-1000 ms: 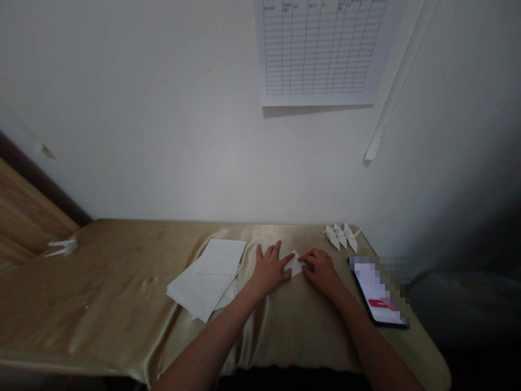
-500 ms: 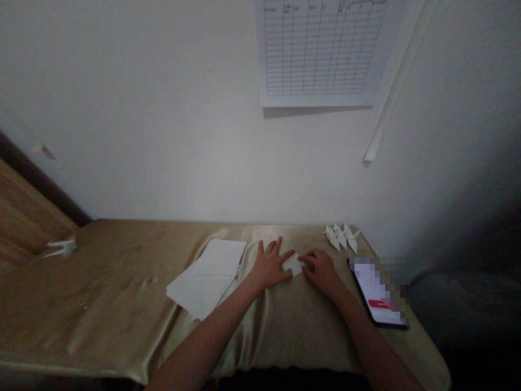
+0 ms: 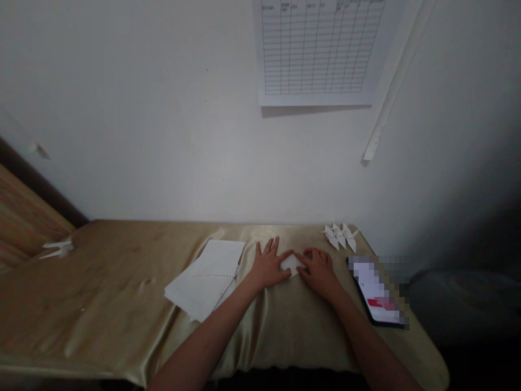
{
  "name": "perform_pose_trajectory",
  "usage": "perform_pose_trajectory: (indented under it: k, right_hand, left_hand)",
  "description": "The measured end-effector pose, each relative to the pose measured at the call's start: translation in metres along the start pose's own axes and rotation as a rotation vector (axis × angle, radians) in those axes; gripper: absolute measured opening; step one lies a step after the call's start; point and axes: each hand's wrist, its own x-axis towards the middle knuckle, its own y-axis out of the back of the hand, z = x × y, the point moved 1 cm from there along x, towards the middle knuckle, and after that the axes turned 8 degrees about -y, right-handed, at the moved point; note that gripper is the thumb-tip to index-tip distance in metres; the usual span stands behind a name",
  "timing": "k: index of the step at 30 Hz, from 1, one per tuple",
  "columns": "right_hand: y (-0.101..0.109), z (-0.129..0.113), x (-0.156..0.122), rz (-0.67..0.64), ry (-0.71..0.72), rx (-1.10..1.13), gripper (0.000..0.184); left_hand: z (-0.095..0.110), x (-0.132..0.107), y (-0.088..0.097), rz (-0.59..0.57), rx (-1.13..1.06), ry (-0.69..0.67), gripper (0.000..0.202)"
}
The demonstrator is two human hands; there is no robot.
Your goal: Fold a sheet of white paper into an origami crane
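Note:
A small folded piece of white paper (image 3: 292,265) lies on the cloth between my hands, one corner pointing toward me. My left hand (image 3: 268,267) is open with fingers spread; its index finger and thumb rest on the paper's left side. On the right side, my right hand (image 3: 319,269) touches the paper with index finger and thumb held apart, the other fingers loosely bent. Both index fingertips come close together at the paper's far corner. Left of my left hand is a stack of white paper sheets (image 3: 207,271), partly covered by my forearm.
Several folded paper figures (image 3: 340,237) stand at the back right. A phone (image 3: 376,296) with a lit screen lies near the right edge. Another white paper piece (image 3: 59,248) is at the far left. A printed chart (image 3: 315,54) hangs on the wall behind the cloth-covered table (image 3: 101,293).
My right index finger has reached farther up and left, to the paper's far corner beside my left index fingertip. My left hand stays almost where it was.

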Motion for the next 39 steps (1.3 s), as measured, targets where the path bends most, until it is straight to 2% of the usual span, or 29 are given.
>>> perform_pose_trajectory:
  k: [7, 13, 16, 23, 26, 27, 30, 32, 39]
  right_hand:
    - [0.013, 0.007, 0.002, -0.041, 0.009, 0.000, 0.037]
    - [0.033, 0.000, 0.000, 0.012, 0.037, -0.044, 0.011]
    - [0.036, -0.003, 0.000, 0.013, 0.027, -0.055, 0.014]
    - [0.021, 0.006, 0.003, 0.107, -0.007, -0.026, 0.031]
    - [0.011, 0.005, 0.005, 0.137, 0.014, -0.005, 0.021]
    - [0.007, 0.004, 0.005, 0.135, 0.025, 0.004, 0.019]
    - [-0.002, 0.000, 0.006, 0.101, 0.072, 0.028, 0.031]
    - [-0.005, -0.002, 0.005, 0.074, 0.080, 0.018, 0.032]
    - [0.002, -0.006, 0.005, 0.039, 0.025, -0.028, 0.033]
  left_hand:
    - [0.000, 0.000, 0.000, -0.011, 0.000, 0.006, 0.070]
    - [0.001, 0.000, 0.000, -0.017, 0.009, 0.019, 0.069]
    - [0.001, 0.000, 0.001, -0.037, -0.006, 0.031, 0.069]
    - [0.003, -0.002, 0.002, -0.004, -0.030, 0.049, 0.066]
    - [0.007, -0.003, -0.001, 0.042, -0.033, 0.072, 0.065]
    - [0.009, -0.003, -0.002, 0.056, -0.033, 0.081, 0.065]
    - [0.012, -0.004, -0.002, 0.085, -0.043, 0.089, 0.063]
    - [0.011, -0.004, -0.002, 0.099, -0.054, 0.097, 0.062]
    - [0.004, -0.007, 0.005, 0.112, -0.058, 0.082, 0.055]
